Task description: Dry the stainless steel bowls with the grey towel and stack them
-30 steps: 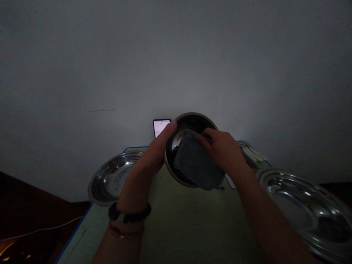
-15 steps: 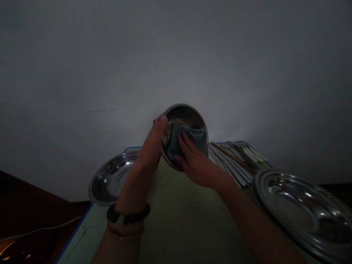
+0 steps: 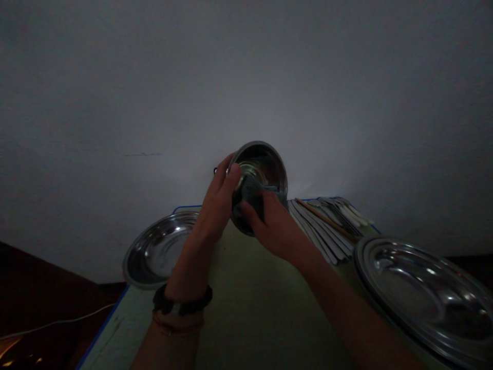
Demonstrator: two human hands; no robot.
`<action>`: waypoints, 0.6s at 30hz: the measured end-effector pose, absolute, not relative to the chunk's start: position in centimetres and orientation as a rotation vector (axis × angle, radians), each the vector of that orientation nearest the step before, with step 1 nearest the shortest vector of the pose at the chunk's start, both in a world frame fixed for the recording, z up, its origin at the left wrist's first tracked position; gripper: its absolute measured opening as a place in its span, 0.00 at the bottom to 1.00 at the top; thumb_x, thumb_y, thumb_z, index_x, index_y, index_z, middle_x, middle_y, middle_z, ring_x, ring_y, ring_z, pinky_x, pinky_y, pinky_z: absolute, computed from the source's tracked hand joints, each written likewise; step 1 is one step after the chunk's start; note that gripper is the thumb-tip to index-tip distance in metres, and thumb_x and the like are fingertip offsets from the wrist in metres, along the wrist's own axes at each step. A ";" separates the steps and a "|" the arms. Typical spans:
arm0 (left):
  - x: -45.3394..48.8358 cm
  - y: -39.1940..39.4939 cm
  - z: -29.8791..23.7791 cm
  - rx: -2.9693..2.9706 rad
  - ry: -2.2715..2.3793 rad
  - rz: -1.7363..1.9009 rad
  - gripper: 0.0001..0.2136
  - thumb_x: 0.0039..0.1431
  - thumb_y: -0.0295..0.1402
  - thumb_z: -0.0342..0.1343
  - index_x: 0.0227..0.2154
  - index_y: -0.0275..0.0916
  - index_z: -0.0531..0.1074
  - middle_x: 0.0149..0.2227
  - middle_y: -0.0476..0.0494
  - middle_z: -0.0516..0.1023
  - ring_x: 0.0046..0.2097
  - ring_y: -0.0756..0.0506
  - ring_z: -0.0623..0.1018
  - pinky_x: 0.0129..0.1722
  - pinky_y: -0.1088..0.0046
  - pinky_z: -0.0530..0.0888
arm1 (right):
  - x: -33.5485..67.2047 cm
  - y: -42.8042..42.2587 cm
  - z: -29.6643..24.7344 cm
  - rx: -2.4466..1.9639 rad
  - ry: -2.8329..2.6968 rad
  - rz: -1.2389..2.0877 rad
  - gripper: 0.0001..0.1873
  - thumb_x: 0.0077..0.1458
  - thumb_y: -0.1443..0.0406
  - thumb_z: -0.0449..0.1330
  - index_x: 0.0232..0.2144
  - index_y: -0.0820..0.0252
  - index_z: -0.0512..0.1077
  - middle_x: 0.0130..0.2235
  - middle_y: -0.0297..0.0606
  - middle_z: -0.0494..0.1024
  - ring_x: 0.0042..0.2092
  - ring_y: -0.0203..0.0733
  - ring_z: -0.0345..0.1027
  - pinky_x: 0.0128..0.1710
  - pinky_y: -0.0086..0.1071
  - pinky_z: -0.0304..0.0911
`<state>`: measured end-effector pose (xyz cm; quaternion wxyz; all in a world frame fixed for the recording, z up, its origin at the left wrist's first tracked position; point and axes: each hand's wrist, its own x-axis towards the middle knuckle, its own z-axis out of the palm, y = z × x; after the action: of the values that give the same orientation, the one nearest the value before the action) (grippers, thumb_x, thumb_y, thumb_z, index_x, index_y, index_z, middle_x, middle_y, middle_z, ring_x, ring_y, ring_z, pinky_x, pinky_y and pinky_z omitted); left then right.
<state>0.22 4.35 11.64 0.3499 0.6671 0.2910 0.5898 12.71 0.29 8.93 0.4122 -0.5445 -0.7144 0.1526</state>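
Above the green table (image 3: 246,308), the cloth (image 3: 252,191) is held by the right hand (image 3: 273,221), fingers partly curled, inside the bowl (image 3: 271,167). The bowl is gripped tilted, rim clasped by the left hand (image 3: 219,205). A slip could be caused by pressure against one-sided support. Cloth: limp, textured; bowl: round, glossy metal. Wall (image 3: 246,77) beyond: matte.

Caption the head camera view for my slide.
Left hand holds a tilted metal bowl while the right hand works a cloth inside it.
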 end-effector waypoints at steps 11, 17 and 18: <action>2.1 3.1 11.4 1.851 0.851 1.348 0.24 0.62 0.48 0.47 0.58 0.46 0.61 0.60 0.46 0.67 0.59 0.41 0.68 0.60 0.61 0.62 | 13.2 1.6 7.6 -1.651 -1.709 0.295 0.20 0.54 0.55 0.54 0.41 0.65 0.68 0.48 0.57 0.68 0.46 0.55 0.69 0.46 0.48 0.64; 1.2 3.6 11.8 1.811 0.914 1.430 0.22 0.62 0.47 0.48 0.56 0.45 0.64 0.57 0.45 0.70 0.58 0.41 0.69 0.60 0.60 0.62 | 16.0 1.9 9.4 -1.336 -1.966 0.204 0.08 0.49 0.68 0.54 0.34 0.62 0.70 0.41 0.45 0.74 0.43 0.45 0.69 0.46 0.41 0.64; 1.0 3.7 11.8 1.784 0.903 1.450 0.22 0.62 0.47 0.48 0.56 0.44 0.64 0.57 0.45 0.71 0.58 0.41 0.69 0.59 0.60 0.63 | 16.5 1.7 9.9 -1.293 -1.969 0.187 0.08 0.49 0.68 0.54 0.34 0.61 0.70 0.40 0.43 0.75 0.42 0.44 0.69 0.46 0.40 0.64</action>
<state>1.01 3.72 11.84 0.3296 0.6818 0.3451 0.5544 16.53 1.74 9.88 0.3796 -0.5061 -0.7710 0.0732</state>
